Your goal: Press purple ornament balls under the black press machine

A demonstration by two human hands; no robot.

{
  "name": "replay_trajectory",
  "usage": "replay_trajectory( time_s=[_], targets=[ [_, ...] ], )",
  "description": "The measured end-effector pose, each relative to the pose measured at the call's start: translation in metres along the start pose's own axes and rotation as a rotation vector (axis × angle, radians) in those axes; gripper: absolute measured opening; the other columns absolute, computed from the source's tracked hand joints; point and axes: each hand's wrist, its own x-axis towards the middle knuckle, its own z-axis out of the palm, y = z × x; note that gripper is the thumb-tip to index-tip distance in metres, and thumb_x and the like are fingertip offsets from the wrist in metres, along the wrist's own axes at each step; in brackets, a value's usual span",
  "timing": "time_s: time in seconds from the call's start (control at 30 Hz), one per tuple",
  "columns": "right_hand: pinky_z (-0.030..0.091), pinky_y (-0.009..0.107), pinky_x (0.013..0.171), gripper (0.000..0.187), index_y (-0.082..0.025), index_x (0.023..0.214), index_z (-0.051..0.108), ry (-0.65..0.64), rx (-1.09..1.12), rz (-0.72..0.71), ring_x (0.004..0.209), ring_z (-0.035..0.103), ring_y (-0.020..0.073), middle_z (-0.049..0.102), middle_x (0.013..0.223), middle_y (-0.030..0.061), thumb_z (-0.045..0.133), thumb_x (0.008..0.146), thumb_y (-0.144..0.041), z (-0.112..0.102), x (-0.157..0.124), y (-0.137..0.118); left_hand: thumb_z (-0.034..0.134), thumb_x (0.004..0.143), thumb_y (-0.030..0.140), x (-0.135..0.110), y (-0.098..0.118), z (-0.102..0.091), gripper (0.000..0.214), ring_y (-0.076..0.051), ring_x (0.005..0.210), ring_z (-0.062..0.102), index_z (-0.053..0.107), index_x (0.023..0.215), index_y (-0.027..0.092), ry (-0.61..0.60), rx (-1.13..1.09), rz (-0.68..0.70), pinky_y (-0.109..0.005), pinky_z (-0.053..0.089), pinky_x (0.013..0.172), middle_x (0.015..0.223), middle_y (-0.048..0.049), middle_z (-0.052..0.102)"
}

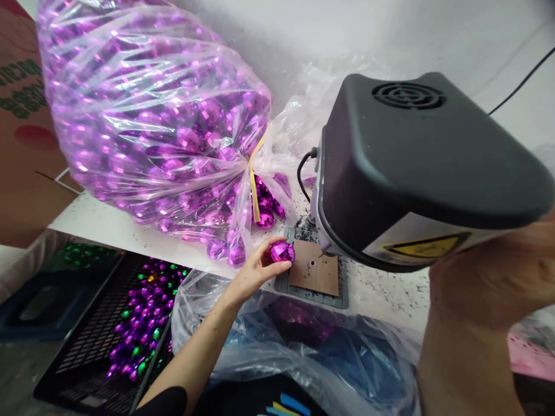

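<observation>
My left hand (262, 260) grips a shiny purple faceted ball (282, 252) between thumb and fingers. It holds the ball over the left side of a small brown board (314, 268) with a hole in it, fixed on a grey metal base plate (342, 297). Above the board's right side looms the black housing of a bench machine (416, 150) with a yellow warning label. My right hand (498, 274) is raised against the machine's right side, blurred. Its fingers are hidden, so what it grips cannot be made out.
A clear bag of purple balls (160, 127), tied with a yellow tie (255, 193), fills the upper left. Loose purple balls (265, 219) lie beside its neck. Lower left stands a black crate (82, 346) of purple and green balls. Plastic sheeting (243, 346) hangs before me.
</observation>
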Motion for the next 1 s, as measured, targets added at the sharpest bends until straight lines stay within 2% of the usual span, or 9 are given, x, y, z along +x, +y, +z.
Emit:
replay_trajectory(
  time_s=[0.07, 0.2, 0.27, 0.33, 0.5, 0.73, 0.87, 1.0],
  targets=[
    [0.032, 0.024, 0.055, 0.049, -0.014, 0.077, 0.062, 0.032, -0.004, -0.035, 0.058, 0.049, 0.0018, 0.048, 0.061, -0.0028, 0.046, 0.097, -0.055, 0.002, 0.001, 0.001, 0.079, 0.081, 0.035, 0.002, -0.002, 0.003, 0.057, -0.028, 0.125, 0.059, 0.058, 0.134, 0.025, -0.009, 0.085, 0.022, -0.042, 0.049, 0.108, 0.135, -0.0076, 0.062],
    [0.033, 0.019, 0.048, 0.048, -0.014, 0.079, 0.062, 0.032, 0.058, -0.016, 0.055, 0.052, 0.0016, 0.052, 0.063, -0.0024, 0.045, 0.097, -0.055, 0.003, 0.001, 0.002, 0.079, 0.081, 0.036, 0.006, -0.003, 0.009, 0.060, -0.028, 0.130, 0.057, 0.058, 0.136, 0.026, -0.069, 0.234, 0.098, -0.043, 0.046, 0.113, 0.137, -0.0079, 0.061],
    [0.034, 0.018, 0.048, 0.047, -0.013, 0.081, 0.061, 0.019, 0.082, 0.010, 0.055, 0.052, 0.0016, 0.054, 0.065, -0.0020, 0.046, 0.096, -0.055, 0.003, 0.001, 0.003, 0.070, 0.089, 0.040, 0.007, -0.002, 0.012, 0.055, -0.026, 0.129, 0.057, 0.054, 0.140, 0.028, -0.144, 0.235, 0.061, -0.043, 0.044, 0.114, 0.138, -0.0061, 0.061],
    [0.034, 0.018, 0.047, 0.048, -0.013, 0.081, 0.060, 0.007, 0.092, 0.032, 0.055, 0.051, 0.0012, 0.055, 0.068, -0.0015, 0.046, 0.096, -0.056, 0.002, 0.002, 0.003, 0.063, 0.094, 0.042, 0.008, -0.001, 0.015, 0.054, -0.026, 0.125, 0.059, 0.049, 0.143, 0.027, -0.162, 0.253, 0.004, -0.043, 0.046, 0.112, 0.133, -0.0053, 0.063],
    [0.031, 0.018, 0.048, 0.052, -0.012, 0.077, 0.057, -0.016, 0.069, 0.049, 0.054, 0.050, 0.0002, 0.054, 0.068, -0.0018, 0.043, 0.096, -0.059, 0.001, 0.003, 0.003, 0.073, 0.086, 0.040, 0.011, -0.006, 0.027, 0.051, -0.026, 0.110, 0.064, 0.056, 0.129, 0.019, -0.055, 0.410, -0.019, -0.043, 0.051, 0.100, 0.117, -0.0058, 0.069],
    [0.032, 0.016, 0.049, 0.051, -0.013, 0.081, 0.058, -0.023, 0.033, 0.033, 0.055, 0.052, 0.0006, 0.052, 0.064, -0.0028, 0.041, 0.096, -0.058, 0.001, 0.003, 0.003, 0.077, 0.083, 0.027, 0.016, -0.010, 0.046, 0.041, -0.027, 0.117, 0.063, 0.062, 0.121, 0.021, -0.012, 0.637, 0.230, -0.044, 0.049, 0.103, 0.123, -0.0079, 0.069],
    [0.034, 0.016, 0.050, 0.050, -0.013, 0.080, 0.058, -0.021, 0.016, 0.033, 0.055, 0.053, 0.0004, 0.052, 0.064, -0.0026, 0.041, 0.098, -0.056, 0.001, 0.003, 0.002, 0.082, 0.078, 0.031, 0.019, -0.016, 0.060, 0.046, -0.030, 0.115, 0.061, 0.065, 0.120, 0.023, 0.050, 0.755, 0.257, -0.049, 0.049, 0.103, 0.120, -0.0093, 0.067],
    [0.036, 0.017, 0.049, 0.052, -0.013, 0.078, 0.057, -0.018, 0.039, 0.070, 0.055, 0.055, 0.0012, 0.054, 0.067, -0.0023, 0.042, 0.095, -0.060, 0.002, 0.003, 0.000, 0.085, 0.074, 0.041, 0.026, -0.030, 0.074, 0.049, -0.032, 0.117, 0.058, 0.067, 0.116, 0.025, 0.113, 0.772, 0.243, -0.055, 0.046, 0.106, 0.118, -0.0092, 0.066]
  ],
)
